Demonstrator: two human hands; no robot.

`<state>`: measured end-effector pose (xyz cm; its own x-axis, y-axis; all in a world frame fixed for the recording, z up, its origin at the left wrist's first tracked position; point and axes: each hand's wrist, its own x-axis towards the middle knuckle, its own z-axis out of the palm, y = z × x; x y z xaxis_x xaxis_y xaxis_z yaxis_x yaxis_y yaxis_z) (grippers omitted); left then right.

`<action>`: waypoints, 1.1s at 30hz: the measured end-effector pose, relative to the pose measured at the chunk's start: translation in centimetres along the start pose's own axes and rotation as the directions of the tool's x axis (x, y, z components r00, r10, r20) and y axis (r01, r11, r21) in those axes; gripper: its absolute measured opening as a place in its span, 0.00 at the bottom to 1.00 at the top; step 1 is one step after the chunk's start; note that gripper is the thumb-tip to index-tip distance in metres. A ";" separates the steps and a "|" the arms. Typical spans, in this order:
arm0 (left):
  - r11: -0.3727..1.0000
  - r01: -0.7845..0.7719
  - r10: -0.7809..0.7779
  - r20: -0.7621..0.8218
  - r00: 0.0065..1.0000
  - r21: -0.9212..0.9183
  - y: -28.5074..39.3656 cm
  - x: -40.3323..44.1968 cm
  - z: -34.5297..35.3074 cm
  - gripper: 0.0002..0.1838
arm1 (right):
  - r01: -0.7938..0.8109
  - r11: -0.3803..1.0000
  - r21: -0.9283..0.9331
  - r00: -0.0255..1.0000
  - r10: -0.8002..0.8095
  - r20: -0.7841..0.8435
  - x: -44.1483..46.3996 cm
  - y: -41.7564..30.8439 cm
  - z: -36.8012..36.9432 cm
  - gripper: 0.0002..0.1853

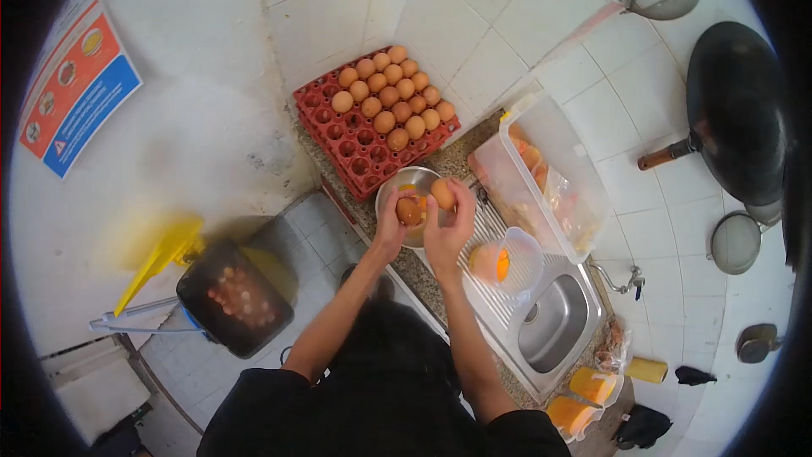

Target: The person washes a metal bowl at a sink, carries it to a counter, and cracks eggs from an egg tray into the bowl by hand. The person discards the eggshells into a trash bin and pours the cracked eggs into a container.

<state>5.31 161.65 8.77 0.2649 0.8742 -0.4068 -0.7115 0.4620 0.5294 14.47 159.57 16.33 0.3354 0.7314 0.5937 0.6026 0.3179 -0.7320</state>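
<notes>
Brown eggs (pixel 442 194) fill curled left hand (pixel 390 227) and right hand (pixel 452 235) over the bowl rim (pixel 414 172).

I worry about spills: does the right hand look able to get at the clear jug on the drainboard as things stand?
Probably yes for reach: the clear jug stands close beside the right hand, with nothing visible between them. Grasping it looks harder, since that hand holds a brown egg.

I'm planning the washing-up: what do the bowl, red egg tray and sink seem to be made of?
Bowl: probably stainless steel, judging by its silvery sheen.
Tray: likely moulded plastic, semi-matte, going by its uniform red and regular cups.
Sink: metal, probably satin stainless steel, as its grey basin shows soft highlights.
</notes>
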 end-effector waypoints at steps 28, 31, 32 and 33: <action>0.284 -0.480 0.137 0.460 0.877 0.830 2.6 3.0 0.0 0.20 | -0.940 0.328 0.093 0.290 0.628 0.722 0.7 11.9 -2.1 0.20; 0.247 -0.460 0.131 0.441 0.888 0.853 2.5 3.3 0.1 0.20 | -0.927 0.373 0.034 0.279 0.627 0.727 1.5 12.3 -2.1 0.20; 0.247 -0.435 0.118 0.418 0.901 0.866 2.4 3.5 0.0 0.20 | -0.924 0.382 0.032 0.288 0.636 0.716 1.7 12.1 -2.1 0.20; 0.236 -0.440 0.137 0.418 0.898 0.867 2.3 3.7 0.0 0.20 | -0.920 0.391 0.030 0.297 0.645 0.704 1.8 11.9 -2.2 0.20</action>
<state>4.64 165.92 8.50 0.4127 0.9107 0.0186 0.2794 -0.1461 0.9490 23.87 163.35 9.42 -0.0215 0.8471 -0.5309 -0.0940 -0.5304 -0.8425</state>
